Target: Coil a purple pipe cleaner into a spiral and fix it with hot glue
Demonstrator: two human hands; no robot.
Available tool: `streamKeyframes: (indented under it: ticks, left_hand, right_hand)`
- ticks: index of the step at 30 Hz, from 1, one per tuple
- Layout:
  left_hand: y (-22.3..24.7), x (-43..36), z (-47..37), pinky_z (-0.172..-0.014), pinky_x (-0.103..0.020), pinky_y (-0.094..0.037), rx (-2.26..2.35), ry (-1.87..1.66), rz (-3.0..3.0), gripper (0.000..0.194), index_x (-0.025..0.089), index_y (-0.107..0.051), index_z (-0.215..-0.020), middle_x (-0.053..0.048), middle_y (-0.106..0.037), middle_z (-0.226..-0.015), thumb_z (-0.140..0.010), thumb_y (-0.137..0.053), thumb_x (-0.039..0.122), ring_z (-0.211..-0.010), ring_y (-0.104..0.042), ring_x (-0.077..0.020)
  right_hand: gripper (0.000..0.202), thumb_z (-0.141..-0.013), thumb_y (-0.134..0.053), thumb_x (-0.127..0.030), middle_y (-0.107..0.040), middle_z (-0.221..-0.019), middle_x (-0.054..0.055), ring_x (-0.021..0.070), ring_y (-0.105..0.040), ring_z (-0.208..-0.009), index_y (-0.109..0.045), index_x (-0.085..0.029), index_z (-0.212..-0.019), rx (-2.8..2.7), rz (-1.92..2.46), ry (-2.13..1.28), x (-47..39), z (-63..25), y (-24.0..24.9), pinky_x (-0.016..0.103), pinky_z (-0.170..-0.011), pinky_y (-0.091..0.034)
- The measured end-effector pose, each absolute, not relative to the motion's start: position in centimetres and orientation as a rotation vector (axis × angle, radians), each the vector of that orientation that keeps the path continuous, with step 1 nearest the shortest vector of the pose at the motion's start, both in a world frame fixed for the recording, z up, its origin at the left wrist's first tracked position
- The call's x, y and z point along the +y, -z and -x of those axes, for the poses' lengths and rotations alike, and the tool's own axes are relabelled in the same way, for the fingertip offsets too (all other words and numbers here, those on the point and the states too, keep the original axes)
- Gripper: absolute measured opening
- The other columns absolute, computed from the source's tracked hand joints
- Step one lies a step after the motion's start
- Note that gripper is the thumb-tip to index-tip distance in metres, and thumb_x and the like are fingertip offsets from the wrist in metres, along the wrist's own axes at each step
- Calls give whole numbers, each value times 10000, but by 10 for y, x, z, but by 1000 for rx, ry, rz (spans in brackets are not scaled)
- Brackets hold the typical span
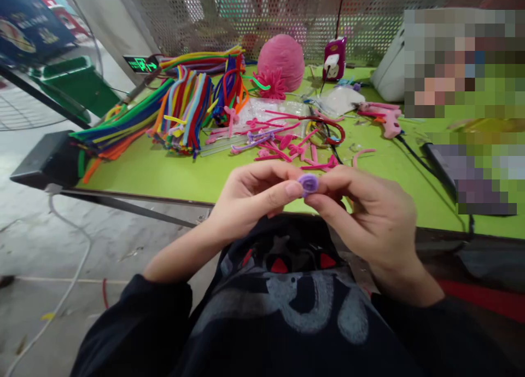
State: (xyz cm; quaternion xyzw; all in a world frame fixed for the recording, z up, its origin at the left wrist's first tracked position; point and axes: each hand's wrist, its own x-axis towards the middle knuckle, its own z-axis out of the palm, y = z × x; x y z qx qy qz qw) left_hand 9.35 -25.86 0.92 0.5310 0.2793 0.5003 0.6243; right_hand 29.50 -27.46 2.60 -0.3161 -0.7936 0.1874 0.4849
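1. Coiled purple pipe cleaner [308, 184]: up between both your hands, just above the near edge of the green tabletop [164, 174].
2. Your left hand [250, 199]: thumb and index finger closed on the coil's left side, other fingers curled under.
3. Your right hand [369, 210]: thumb and index finger pinch the coil's right side, narrow grip; remaining fingers bent, partly hidden.
4. Beyond your hands: loose pink pipe-cleaner pieces [287, 143] scattered on the tabletop, some bent or looped, a few purple ones [256, 140] among them.
5. Right of these: pink glue gun [391, 124] lying near a dark red-handled tool [334, 129], black cord running off toward you.
6. Left side: multicoloured pipe-cleaner bundles [180, 111], heaped, ends hanging past the table's left edge.
7. Farther back: large pink ball [286, 59], pink pompom [271, 83] against its front.
8. Right of the ball: purple power socket [334, 58], white plug [332, 64] in it, before the perforated metal screen [192, 21].
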Motion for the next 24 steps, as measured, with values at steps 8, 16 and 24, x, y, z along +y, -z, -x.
streamKeyframes:
  ticks: [8,16,24]
  left_hand:
    - [20,-267,-130,-484,-190,-351,609,-1406,-943,194,280,-885,-910,6,-712,-797,-844,-940,453,-564,-465,-46]
    - [9,-264,-112,-692,-215,-499,591,-1431,-1198,139,231,-819,-829,6,-705,-829,-961,-832,270,-697,-585,-78]
    - [-14,-256,-85,-679,-264,-485,684,-1240,-1746,168,216,-827,-856,-41,-720,-819,-930,-857,364,-765,-629,-147]
  right_hand:
    - [91,-995,-748,-141,-758,-885,2,121,-679,-725,-697,-215,-1010,-1849,810,-185,-275,-286,-10,269,-697,-548]
    - [131,-957,-766,-96,-703,-811,1,110,-633,-688,-691,-198,-990,-1938,710,62,-277,-290,-6,263,-623,-480]
    - [108,-982,-779,-201,-687,-798,-7,123,-598,-678,-691,-246,-1026,-2101,708,55,-283,-309,-10,288,-612,-416]
